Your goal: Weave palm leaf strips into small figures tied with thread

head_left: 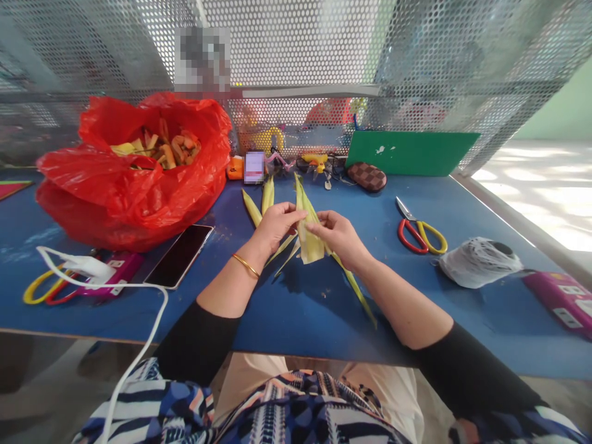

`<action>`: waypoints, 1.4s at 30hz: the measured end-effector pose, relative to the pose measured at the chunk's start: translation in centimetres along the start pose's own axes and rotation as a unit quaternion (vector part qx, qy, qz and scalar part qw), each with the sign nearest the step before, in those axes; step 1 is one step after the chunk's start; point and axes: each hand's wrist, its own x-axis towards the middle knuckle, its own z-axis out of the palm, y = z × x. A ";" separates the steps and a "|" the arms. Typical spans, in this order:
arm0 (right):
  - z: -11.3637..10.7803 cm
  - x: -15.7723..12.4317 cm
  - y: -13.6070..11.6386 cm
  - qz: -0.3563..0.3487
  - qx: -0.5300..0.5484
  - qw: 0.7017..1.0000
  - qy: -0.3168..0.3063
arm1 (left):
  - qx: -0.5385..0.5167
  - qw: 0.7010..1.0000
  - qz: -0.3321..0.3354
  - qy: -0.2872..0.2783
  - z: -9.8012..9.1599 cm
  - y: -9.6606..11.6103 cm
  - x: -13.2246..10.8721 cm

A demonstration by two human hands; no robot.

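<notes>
Between both hands, above the blue table, a pale green corn husk (311,245) is stretched, its pointed tip up and its wide end toward me. My left hand (279,225) pinches its left edge between thumb and fingers. On the other edge, my right hand (337,233) grips with thumb and fingertips. Behind my left hand lie more husks (252,208) on the table. A narrow strip of husk (354,287) runs from below my right hand toward the table's front. Thin husk shreds (287,254) show beside the held piece.
A red plastic bag (185,203) of scraps stands left, near a black phone (180,256) and a white cable (160,308). Scissors (419,231) and a spool of white twine (478,263) lie right. A checkered pouch (367,177) and green board (411,152) stand behind, before a perforated metal screen (296,49).
</notes>
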 end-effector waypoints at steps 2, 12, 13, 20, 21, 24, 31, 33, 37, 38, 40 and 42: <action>0.1 0.0 0.4 -0.050 -0.086 0.995 0.006 | 0.003 1.000 0.001 -0.014 0.3 -0.1 -0.2; -0.3 0.6 -0.1 0.014 0.021 0.999 0.032 | -0.033 0.999 -0.020 -0.008 -0.4 0.9 -0.3; -0.4 0.8 -0.2 0.026 0.041 0.998 0.050 | -0.049 0.998 -0.026 0.003 -0.6 1.0 -0.3; -0.6 1.5 0.1 0.059 0.080 0.989 0.111 | -0.106 0.993 0.012 0.046 -1.9 2.1 -0.2; -0.2 1.7 0.1 0.062 0.076 0.990 0.098 | -0.107 0.993 0.024 0.038 -1.9 2.2 -0.2; 1.9 2.6 -0.3 0.066 0.082 0.994 0.009 | -0.113 0.993 0.045 0.004 -1.9 2.5 -0.6; 4.4 4.1 -2.7 0.003 0.131 0.990 -0.054 | -0.115 0.990 0.083 0.001 -2.2 2.4 -0.3; 3.8 3.2 -2.9 0.035 0.164 0.983 -0.080 | -0.073 0.992 0.100 0.018 -2.3 2.2 -0.2; 2.3 0.7 -2.8 0.067 0.170 0.977 -0.111 | 0.035 0.988 0.143 0.036 -1.8 1.8 -0.3; 1.9 0.2 -2.6 0.061 0.162 0.979 -0.108 | 0.054 0.988 0.144 0.028 -1.7 1.7 -0.4; 1.3 -0.3 -2.3 0.040 0.148 0.983 -0.095 | 0.078 0.988 0.131 0.004 -1.8 1.7 -0.3; 0.8 -0.1 -2.0 0.024 0.132 0.989 -0.066 | 0.092 0.988 0.124 0.005 -2.8 1.9 0.1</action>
